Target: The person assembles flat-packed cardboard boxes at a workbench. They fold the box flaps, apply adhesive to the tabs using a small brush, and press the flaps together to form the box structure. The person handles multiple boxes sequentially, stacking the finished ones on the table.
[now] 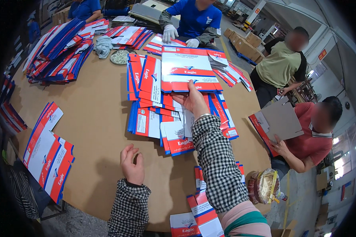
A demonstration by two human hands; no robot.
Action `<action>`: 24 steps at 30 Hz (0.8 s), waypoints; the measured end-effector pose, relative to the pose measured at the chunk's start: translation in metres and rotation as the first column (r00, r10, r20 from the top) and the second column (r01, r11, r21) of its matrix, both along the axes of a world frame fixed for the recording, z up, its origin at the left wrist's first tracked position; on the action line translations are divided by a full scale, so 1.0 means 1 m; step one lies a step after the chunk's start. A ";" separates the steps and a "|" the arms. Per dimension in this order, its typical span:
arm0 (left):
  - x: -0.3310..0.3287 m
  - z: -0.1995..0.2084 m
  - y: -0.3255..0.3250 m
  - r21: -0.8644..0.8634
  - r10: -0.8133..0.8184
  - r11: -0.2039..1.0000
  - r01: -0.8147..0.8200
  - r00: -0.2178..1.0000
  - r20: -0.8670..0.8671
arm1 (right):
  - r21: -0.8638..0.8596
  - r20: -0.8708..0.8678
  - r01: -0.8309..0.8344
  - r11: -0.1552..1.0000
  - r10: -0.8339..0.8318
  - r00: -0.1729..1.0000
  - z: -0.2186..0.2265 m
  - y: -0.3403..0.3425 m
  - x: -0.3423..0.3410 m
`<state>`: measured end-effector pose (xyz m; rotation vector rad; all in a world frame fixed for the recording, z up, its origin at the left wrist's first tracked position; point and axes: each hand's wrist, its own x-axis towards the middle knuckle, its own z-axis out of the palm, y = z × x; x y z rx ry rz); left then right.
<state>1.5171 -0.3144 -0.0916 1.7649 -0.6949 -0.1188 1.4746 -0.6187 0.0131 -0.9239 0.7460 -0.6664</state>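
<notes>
While right hand (192,99) grips near edge, flat carton (186,60) extends beyond.

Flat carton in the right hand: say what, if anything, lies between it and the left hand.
A pile of printed cartons lies between the left hand, over bare table, and the flat carton in the right hand.
</notes>
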 end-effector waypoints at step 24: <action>0.001 -0.001 0.001 0.043 -0.021 0.999 0.021 1.000 -0.012 | -0.039 -0.007 -0.025 0.999 0.024 1.000 -0.002 0.000 0.001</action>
